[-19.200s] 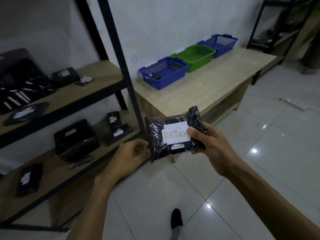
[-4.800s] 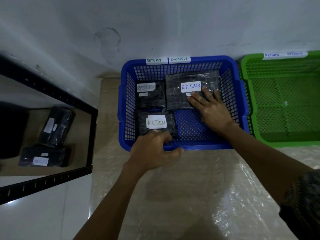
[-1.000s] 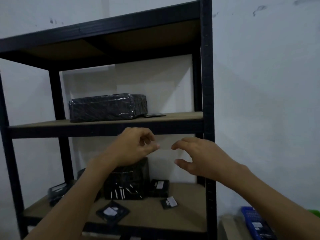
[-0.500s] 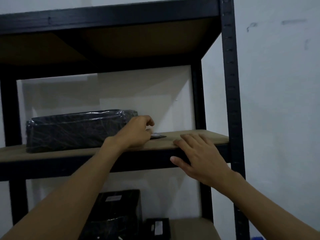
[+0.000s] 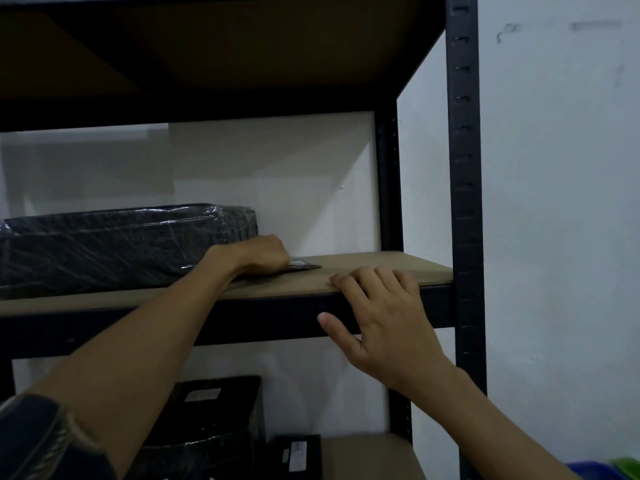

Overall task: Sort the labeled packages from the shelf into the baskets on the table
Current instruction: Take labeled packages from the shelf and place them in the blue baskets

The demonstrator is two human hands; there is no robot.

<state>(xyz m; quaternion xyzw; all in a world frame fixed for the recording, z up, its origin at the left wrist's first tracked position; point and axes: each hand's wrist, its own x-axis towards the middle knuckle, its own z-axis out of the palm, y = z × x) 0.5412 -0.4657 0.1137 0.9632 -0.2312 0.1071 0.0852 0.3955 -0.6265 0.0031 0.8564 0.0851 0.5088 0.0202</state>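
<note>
From the head camera, the middle shelf board (image 5: 381, 270) of the black metal rack served as the fixed mark for everything else. On that board, toward its left, lay a large black package (image 5: 121, 247) wrapped in shiny film, its long side facing out. Just to the right of it on the same board lay the small flat package (image 5: 306, 266), dark with a pale label on top (the writing was too small to read). The left grip (image 5: 263, 252) reached over the board's front edge, its fingers curled down on the near left end of that flat package and holding it against the board, with the fingertips themselves hidden. The right grip (image 5: 384, 317) held nothing: its fingers lay straight and spread over the board's front edge, the thumb stretched out across the black rail just beneath. Below the board, on the next shelf down, stood a black labeled package (image 5: 214, 407) and a smaller labeled box (image 5: 298, 452) to its right. Far below and to the right of the board, slivers of a blue basket (image 5: 588, 472) and a green basket (image 5: 628, 467) showed at the frame's corner.
</note>
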